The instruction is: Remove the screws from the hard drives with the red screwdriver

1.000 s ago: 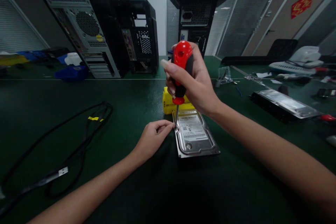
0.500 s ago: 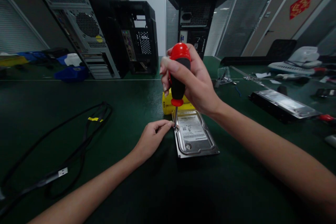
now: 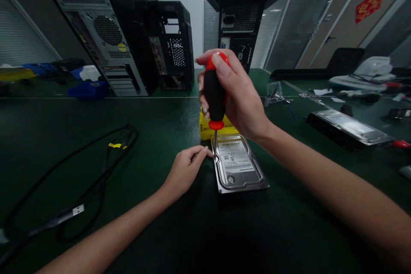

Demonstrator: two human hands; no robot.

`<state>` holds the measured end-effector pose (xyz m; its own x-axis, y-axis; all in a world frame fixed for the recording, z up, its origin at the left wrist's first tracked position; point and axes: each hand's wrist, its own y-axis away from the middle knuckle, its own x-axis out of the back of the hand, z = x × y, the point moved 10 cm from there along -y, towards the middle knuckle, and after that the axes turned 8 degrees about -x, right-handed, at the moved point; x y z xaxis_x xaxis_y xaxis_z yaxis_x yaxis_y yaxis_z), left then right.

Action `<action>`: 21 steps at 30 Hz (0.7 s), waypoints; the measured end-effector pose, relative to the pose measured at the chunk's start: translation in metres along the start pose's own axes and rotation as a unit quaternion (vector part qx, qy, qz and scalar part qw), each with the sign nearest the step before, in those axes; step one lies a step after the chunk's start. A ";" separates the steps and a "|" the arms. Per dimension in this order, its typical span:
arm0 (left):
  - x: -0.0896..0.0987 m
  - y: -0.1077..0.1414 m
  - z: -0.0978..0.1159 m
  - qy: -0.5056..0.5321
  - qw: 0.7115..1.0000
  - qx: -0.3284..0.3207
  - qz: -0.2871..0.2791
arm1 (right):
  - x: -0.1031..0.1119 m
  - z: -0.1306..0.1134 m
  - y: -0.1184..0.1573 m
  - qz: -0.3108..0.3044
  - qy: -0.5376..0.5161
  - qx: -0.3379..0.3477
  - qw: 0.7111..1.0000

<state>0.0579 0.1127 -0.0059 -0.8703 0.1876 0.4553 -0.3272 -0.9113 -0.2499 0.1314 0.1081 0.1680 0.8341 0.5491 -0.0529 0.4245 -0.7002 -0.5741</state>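
Hard drive screwing, I reckon: right grip clutching the screwdriver at its left edge, left grip unclear, steady pressure needed next.

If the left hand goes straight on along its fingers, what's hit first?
Probably the left edge of the hard drive under the screwdriver; the left hand already looks against it, though contact is unclear.
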 end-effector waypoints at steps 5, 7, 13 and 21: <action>0.002 0.000 -0.002 -0.009 1.000 -0.005 0.005 | 0.001 0.000 -0.001 -0.006 -0.007 0.017 1.000; 0.004 0.000 -0.003 -0.013 1.000 -0.006 0.015 | -0.001 0.001 -0.001 -0.008 0.006 0.011 1.000; 0.007 0.002 0.007 -0.079 0.997 -0.021 0.014 | -0.005 -0.007 0.001 -0.020 -0.013 0.011 1.000; -0.012 0.004 0.018 -0.146 0.985 -0.059 -0.077 | 0.002 -0.003 -0.004 -0.039 -0.002 0.009 0.999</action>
<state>0.0735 0.1001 0.0032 -0.6693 0.1918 0.7178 -0.5025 -0.8285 -0.2472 0.1329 0.1102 0.1728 0.7978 0.6029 -0.0104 0.4817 -0.6476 -0.5904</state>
